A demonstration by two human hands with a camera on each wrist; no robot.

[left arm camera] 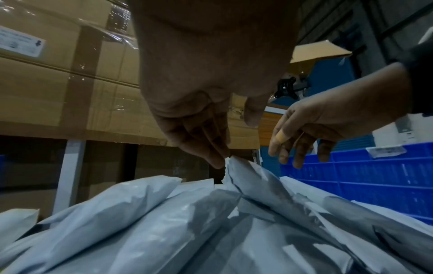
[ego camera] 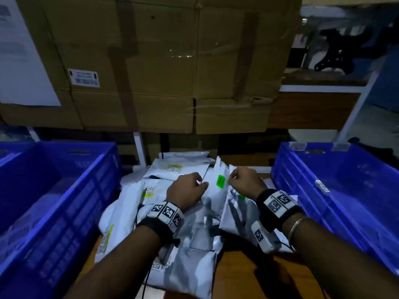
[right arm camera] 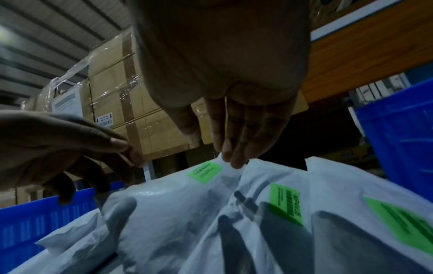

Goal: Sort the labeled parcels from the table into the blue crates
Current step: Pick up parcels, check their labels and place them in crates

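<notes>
A heap of white poly parcels [ego camera: 172,223] lies on the wooden table [ego camera: 248,275] between two blue crates, the left crate [ego camera: 101,162] and the right crate [ego camera: 302,190]. One parcel with a green label [ego camera: 220,181] stands raised in the middle. My left hand [ego camera: 201,184] pinches its upper edge [left arm camera: 230,163]. My right hand [ego camera: 234,176] hovers just right of it, fingers straight down, tips touching the top edge beside the green label [right arm camera: 205,171]. Other green-labelled parcels [right arm camera: 284,204] lie under the right wrist. The crates' contents are mostly dark.
Taped cardboard boxes [ego camera: 162,61] sit stacked on a shelf behind the table. A white shelf upright [ego camera: 139,147] stands behind the heap. Parcels with yellow labels [ego camera: 149,192] lie at the left of the pile. A black cable [ego camera: 148,283] hangs near the front edge.
</notes>
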